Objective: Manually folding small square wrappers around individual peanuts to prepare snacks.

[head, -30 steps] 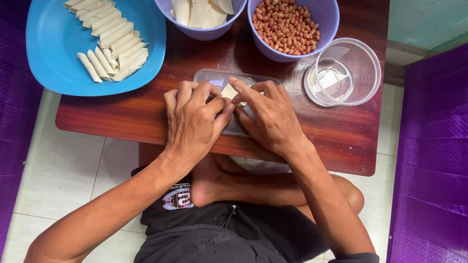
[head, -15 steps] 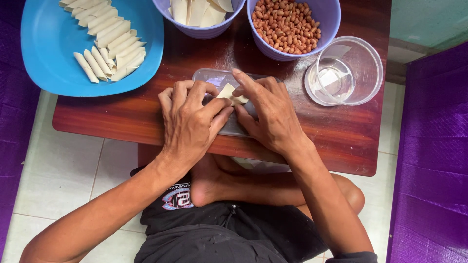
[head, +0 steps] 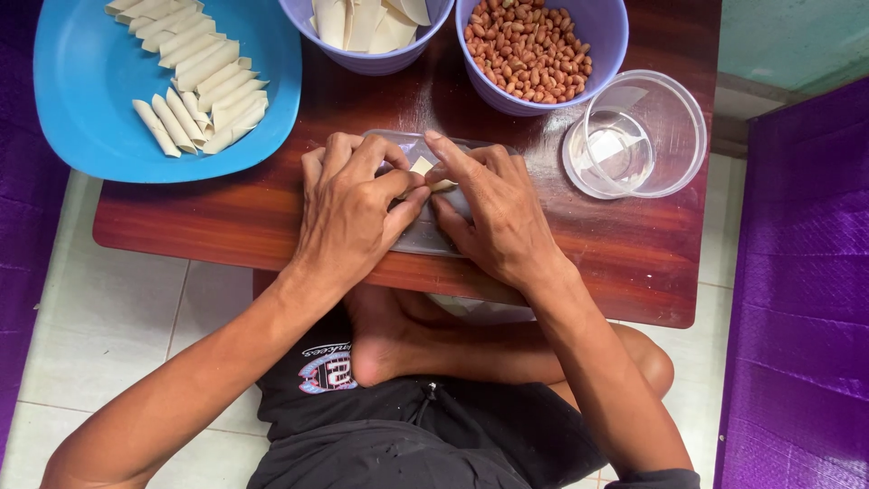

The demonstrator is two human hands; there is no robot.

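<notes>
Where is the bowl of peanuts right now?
In the head view, the peanut bowl sits at the table's far edge, right of centre, between the bowl of wrappers and the clear cup, beyond the right hand.

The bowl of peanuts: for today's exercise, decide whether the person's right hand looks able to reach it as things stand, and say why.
Probably yes. The bowl of peanuts stands on the table just beyond the right hand, with only bare wood between them. But that hand and the left hand are both pinching a small wrapper, so it would have to let go first.
</notes>
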